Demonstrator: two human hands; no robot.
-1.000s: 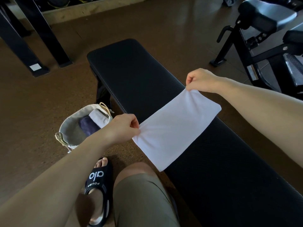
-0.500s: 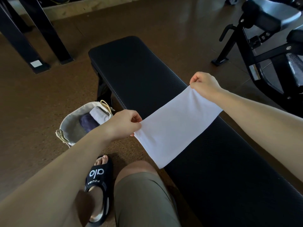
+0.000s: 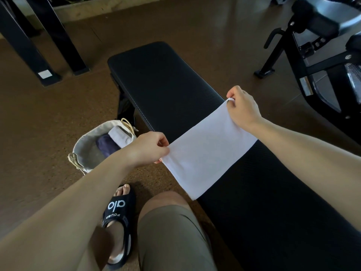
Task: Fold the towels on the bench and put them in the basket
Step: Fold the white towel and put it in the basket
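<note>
Out beyond the left forearm on the floor sits the cloth basket [image 3: 88, 151], two folded towels inside. The left hand [image 3: 150, 148] pinches the near-left corner of the white towel [image 3: 207, 151]; the right hand [image 3: 243, 107] pinches its far-right corner. The towel's long axis spans straight between them, stretched taut across the black bench [image 3: 166, 85], each hand equally close to its end.

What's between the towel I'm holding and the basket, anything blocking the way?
Nothing visible blocks it. The towel hangs between the left hand and right hand over the bench; the basket sits open on the floor beside the bench, just beyond the left hand.
</note>
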